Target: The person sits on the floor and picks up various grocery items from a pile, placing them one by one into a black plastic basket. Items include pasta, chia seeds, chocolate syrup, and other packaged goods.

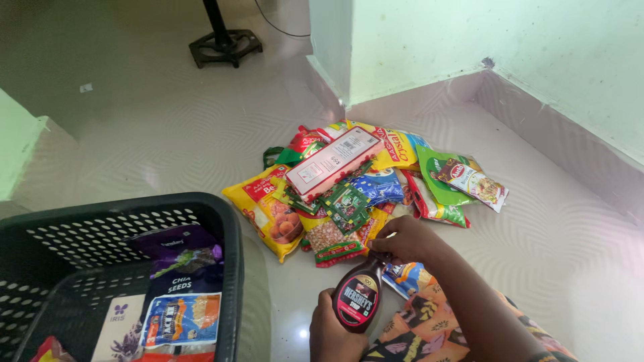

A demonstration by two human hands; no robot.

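**At the bottle: two-hand hold, base and cap**

Low in frame, just right of the basket, both hands are closed on a dark brown syrup bottle (pixel 359 299). Left hand (pixel 332 335) wraps the lower body from beneath, fingers curled round the base. Right hand (pixel 408 239) sits over the cap end, fingers closed on the neck. Bottle is tilted, cap pointing up and away, held clear of the floor.

Handling, my read:
- Rigid-ish squeeze plastic, glossy label, likely slick. Probably dense for its size if full.
- Best purchase looks like the waist and base; the tapered neck gives less to hold.
- Not fragile, but squeezing the body hard with the cap loose could push syrup out.

Outward from the grip:
- A blue and orange packet (pixel 406 277) lies on the floor just beyond the bottle, partly under the right forearm.
- Past that, a loose heap of snack and grain pouches, topped by a flat red and white box (pixel 333 161). Soft, crinkly, light stuff.
- Black perforated basket (pixel 231 228) to the left, already holding a purple seed pouch (pixel 182 258) and other packets.
- Pale tiled floor (pixel 168 127), green wall corner behind.
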